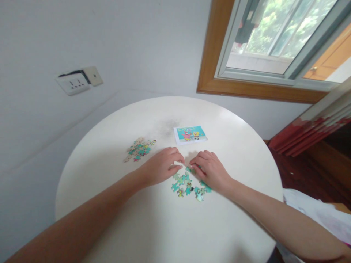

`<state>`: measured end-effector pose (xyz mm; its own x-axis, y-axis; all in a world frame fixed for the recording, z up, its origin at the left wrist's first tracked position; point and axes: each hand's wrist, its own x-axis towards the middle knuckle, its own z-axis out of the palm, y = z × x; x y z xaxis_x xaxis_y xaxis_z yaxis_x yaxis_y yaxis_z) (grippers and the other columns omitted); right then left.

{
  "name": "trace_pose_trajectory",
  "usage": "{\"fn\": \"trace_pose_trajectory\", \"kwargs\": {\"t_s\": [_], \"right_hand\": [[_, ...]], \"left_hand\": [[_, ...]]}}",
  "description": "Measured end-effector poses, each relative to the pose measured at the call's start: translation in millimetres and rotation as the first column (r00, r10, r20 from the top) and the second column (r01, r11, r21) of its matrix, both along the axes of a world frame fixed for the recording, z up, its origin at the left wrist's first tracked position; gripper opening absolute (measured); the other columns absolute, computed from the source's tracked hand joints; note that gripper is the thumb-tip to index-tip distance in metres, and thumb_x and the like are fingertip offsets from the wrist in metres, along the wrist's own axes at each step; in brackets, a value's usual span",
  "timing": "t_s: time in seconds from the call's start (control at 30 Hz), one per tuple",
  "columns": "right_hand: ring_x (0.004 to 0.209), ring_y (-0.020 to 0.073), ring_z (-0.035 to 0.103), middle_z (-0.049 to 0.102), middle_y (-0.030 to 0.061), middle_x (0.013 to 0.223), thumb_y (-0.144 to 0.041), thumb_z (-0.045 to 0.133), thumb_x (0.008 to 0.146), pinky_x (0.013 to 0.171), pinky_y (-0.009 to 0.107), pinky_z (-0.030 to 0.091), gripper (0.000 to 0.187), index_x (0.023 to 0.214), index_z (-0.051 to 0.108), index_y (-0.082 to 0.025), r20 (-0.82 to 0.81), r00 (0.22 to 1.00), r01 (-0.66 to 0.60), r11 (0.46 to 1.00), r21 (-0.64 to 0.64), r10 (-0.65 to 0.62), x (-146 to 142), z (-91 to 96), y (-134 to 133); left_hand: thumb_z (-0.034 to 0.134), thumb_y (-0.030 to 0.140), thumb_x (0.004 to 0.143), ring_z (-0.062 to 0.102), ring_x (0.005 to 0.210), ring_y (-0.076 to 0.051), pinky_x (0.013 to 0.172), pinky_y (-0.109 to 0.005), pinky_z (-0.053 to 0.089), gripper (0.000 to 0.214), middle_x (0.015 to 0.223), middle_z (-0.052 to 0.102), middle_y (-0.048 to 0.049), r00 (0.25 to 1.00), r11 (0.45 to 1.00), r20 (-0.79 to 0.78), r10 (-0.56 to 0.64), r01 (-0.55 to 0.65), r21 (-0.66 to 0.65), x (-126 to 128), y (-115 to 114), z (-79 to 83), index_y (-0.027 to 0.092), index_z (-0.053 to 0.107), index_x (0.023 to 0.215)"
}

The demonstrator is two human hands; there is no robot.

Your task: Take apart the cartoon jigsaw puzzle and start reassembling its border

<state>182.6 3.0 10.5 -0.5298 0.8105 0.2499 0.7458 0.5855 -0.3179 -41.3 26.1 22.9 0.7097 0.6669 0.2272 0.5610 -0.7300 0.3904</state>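
Both of my hands rest on a round white table (153, 226). My left hand (160, 166) lies knuckles up with its fingers curled, the fingertips pinched near a small pale puzzle piece. My right hand (210, 170) is curled too, its fingertips pressing on teal jigsaw pieces. Several loose teal puzzle pieces (188, 186) lie just below and between the hands. A second pile of puzzle pieces (139, 149) sits to the left of my left hand. A small reference picture card (190, 134) with cartoon figures lies just beyond the hands.
A white wall with a socket plate (74, 83) stands behind the table. A wood-framed window (263, 54) is at the upper right. A red and white cloth (309, 128) hangs at the right, by the table's edge.
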Motion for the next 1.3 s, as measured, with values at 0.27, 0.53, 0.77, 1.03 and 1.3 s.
{"fn": "trace_pose_trajectory", "kwargs": {"t_s": [0.27, 0.53, 0.77, 1.03, 1.3], "right_hand": [[0.09, 0.0212, 0.056, 0.063, 0.0082, 0.091, -0.02, 0.051, 0.091, 0.085, 0.037, 0.044, 0.021, 0.103, 0.067, -0.019, -0.209, 0.977, 0.064, 0.996, 0.054, -0.051, 28, 11.0, 21], [0.09, 0.0206, 0.058, 0.066, 0.0083, 0.091, -0.022, 0.053, 0.09, 0.086, 0.038, 0.045, 0.02, 0.103, 0.069, -0.019, -0.232, 0.971, 0.05, 0.999, 0.006, -0.047, 29, 15.1, 21], [0.099, 0.0211, 0.056, 0.064, 0.0095, 0.104, -0.021, 0.055, 0.088, 0.09, 0.039, 0.044, 0.025, 0.108, 0.069, -0.02, -0.142, 0.979, -0.149, 0.989, -0.016, 0.145, 30, 16.0, 18], [0.115, 0.0232, 0.05, 0.058, 0.0084, 0.125, -0.022, 0.054, 0.089, 0.097, 0.043, 0.04, 0.029, 0.115, 0.067, -0.026, -0.023, 0.954, -0.3, 0.953, -0.042, 0.3, 28, 12.9, 11], [0.103, 0.0213, 0.055, 0.064, 0.008, 0.11, -0.018, 0.061, 0.083, 0.093, 0.038, 0.043, 0.025, 0.105, 0.071, -0.023, -0.079, 0.956, -0.287, 0.957, -0.044, 0.283, 30, -1.3, 22]], "left_hand": [[0.043, 0.019, 0.095, 0.053, 0.101, -0.024, 0.091, -0.038, 0.039, 0.029, 0.109, 0.062, -0.0107, 0.952, 0.966, -0.292, -0.097, 0.161, 0.201, 8, -27, 9.0, 0.016, 0.056, 0.121], [0.05, 0.045, 0.092, 0.046, 0.122, -0.03, 0.109, -0.049, 0.024, 0.046, 0.139, 0.051, -0.0119, 0.925, 0.944, -0.378, 0.051, 0.079, 0.322, 3, -44, -7.6, 0.019, 0.053, 0.13], [0.05, 0.05, 0.092, 0.042, 0.126, -0.031, 0.112, -0.052, 0.017, 0.045, 0.139, 0.048, -0.0127, 0.941, 0.947, -0.298, 0.158, -0.06, 0.316, -18, -24, -5.6, 0.027, 0.057, 0.13], [0.047, 0.034, 0.095, 0.047, 0.115, -0.026, 0.101, -0.045, 0.033, 0.031, 0.13, 0.051, -0.0093, 0.959, 0.969, -0.282, 0.024, 0.047, 0.244, -26, 16, 1.0, 0.033, 0.062, 0.122], [0.053, 0.025, 0.091, 0.054, 0.087, -0.02, 0.08, -0.033, 0.041, 0.02, 0.09, 0.06, -0.0061, 0.983, 0.949, 0.017, 0.184, -0.182, 0.258, -14, 22, -14.3, 0.02, 0.068, 0.102]]}}
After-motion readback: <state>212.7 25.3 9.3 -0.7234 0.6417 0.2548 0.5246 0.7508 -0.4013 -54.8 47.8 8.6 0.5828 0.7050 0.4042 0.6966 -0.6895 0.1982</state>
